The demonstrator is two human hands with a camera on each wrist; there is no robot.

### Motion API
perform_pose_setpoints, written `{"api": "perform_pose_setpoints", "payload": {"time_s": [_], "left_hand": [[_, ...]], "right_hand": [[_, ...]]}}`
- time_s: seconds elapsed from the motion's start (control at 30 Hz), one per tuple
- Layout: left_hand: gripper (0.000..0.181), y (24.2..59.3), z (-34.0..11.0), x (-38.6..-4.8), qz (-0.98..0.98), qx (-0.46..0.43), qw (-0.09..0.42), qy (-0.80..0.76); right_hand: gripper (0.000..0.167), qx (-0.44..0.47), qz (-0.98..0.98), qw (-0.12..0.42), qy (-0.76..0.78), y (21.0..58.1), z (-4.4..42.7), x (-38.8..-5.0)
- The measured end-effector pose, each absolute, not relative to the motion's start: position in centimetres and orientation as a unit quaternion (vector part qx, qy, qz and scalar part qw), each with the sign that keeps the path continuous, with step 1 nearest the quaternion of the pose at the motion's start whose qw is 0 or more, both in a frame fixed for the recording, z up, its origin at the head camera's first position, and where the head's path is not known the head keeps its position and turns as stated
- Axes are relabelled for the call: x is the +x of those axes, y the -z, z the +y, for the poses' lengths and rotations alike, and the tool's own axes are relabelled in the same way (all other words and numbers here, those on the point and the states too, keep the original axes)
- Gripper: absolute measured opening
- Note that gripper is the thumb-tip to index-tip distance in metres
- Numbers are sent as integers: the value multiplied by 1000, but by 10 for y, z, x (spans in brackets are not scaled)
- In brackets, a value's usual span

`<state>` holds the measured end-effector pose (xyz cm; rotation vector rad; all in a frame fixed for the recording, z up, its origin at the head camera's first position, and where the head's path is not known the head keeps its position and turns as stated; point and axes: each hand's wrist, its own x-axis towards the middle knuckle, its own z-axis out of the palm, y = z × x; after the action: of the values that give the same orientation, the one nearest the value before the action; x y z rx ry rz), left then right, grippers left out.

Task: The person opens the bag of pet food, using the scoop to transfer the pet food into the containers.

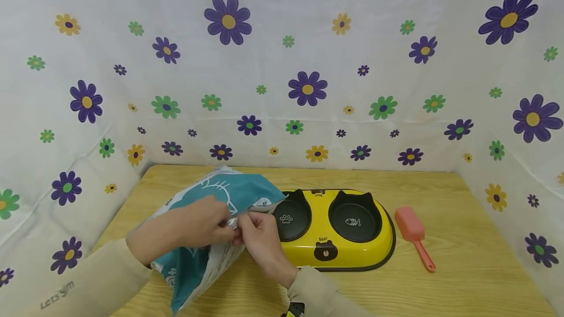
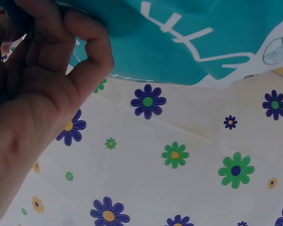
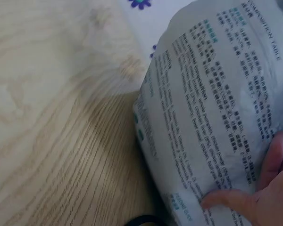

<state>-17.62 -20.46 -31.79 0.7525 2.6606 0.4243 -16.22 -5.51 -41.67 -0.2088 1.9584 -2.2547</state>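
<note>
Head view: my left hand point(image 1: 198, 221) and right hand point(image 1: 263, 243) pinch the edge of one bag point(image 1: 248, 187), which is over one table point(image 1: 462, 243), hiding part of one yellow tray point(image 1: 320, 219). If I tug too hard, the bag might rip and spill. I also count two black bowls point(image 1: 356, 231) and one pink scoop point(image 1: 411, 224).

The bag point(image 1: 248, 187) at lower left is looking like creased plastic, the double bowl point(image 1: 320, 224) glossy, the counter point(image 1: 467, 258) wood-grained.
</note>
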Motion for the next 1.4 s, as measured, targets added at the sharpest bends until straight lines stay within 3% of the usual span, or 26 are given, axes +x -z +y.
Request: {"api": "perform_pose_setpoints", "payload": {"time_s": [0.47,0.77,0.87,1.13,1.4], "left_hand": [[33,326,-243,-198,951,243,139,-130],[30,327,-240,-198,951,214,203,-96],[32,329,-239,-196,953,215,200,-74],[40,338,-237,-192,959,239,132,-74],[42,339,-235,-193,953,250,126,-113]], "right_hand": [[34,-84,632,82,766,426,-95,-195],[37,-63,653,114,746,425,-96,-189],[40,-61,672,105,730,422,-96,-185],[51,-20,755,44,654,417,-97,-179],[53,-12,757,19,653,416,-97,-180]]}}
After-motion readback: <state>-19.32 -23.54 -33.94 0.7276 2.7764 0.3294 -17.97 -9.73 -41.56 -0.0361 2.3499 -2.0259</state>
